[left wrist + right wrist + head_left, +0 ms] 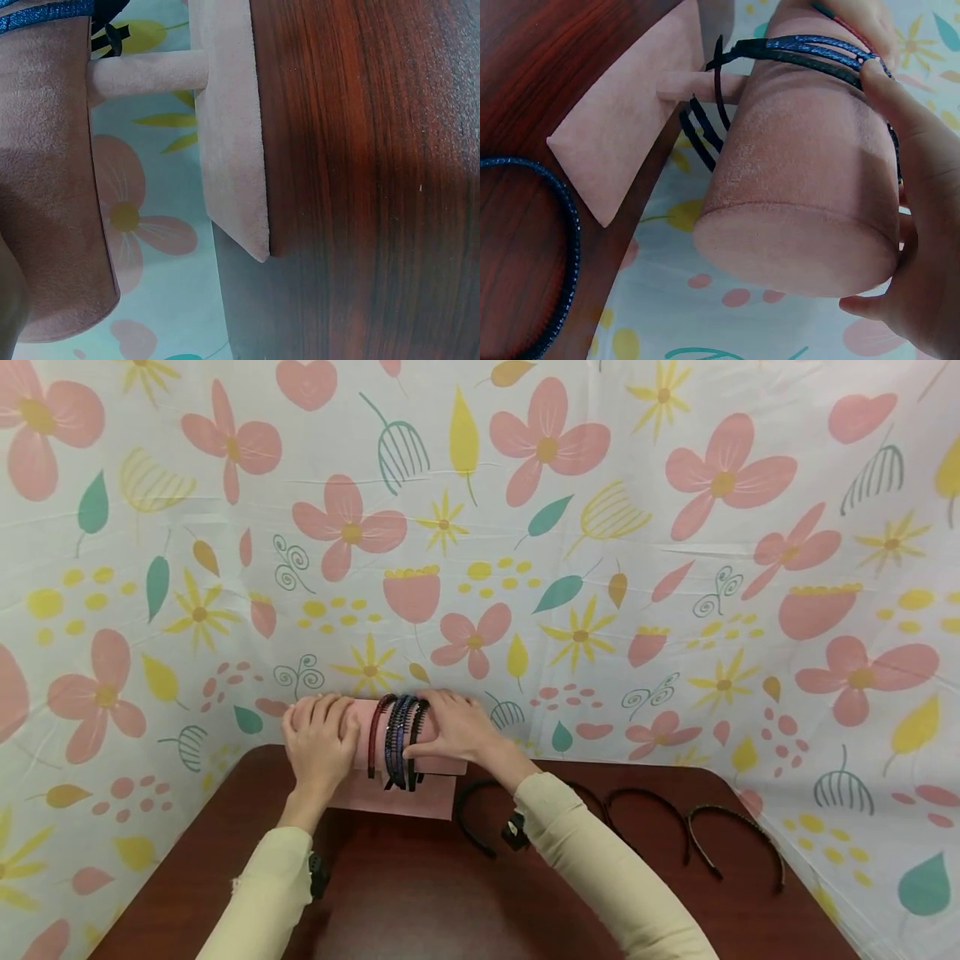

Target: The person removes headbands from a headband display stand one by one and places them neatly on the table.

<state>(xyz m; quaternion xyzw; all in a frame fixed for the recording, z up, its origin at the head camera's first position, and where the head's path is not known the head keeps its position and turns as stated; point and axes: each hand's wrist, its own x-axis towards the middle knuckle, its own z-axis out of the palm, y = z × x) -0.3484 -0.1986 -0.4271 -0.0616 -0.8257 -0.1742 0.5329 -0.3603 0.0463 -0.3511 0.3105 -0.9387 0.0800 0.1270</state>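
Note:
A pink velvety headband stand [431, 802], a thick cylinder on a short post and flat base, stands at the back of the table. My left hand [318, 747] grips the cylinder's left end from above. A dark red headband [377, 735], blue glittery headbands [393, 743] and a black headband [415, 752] sit around the cylinder. Curled over the cylinder's right part, my right hand [453, 727] holds the black headband with its thumb in front; its other fingers are mostly hidden behind. The right wrist view shows the headbands' tips [699, 139] hanging below the cylinder.
Several loose headbands lie on the dark wooden table [420, 893] at right, among them a dark glittery headband [571, 240] near the stand, a black headband [660, 802] and a patterned headband [738, 817]. A flowered curtain [480, 527] hangs behind the table.

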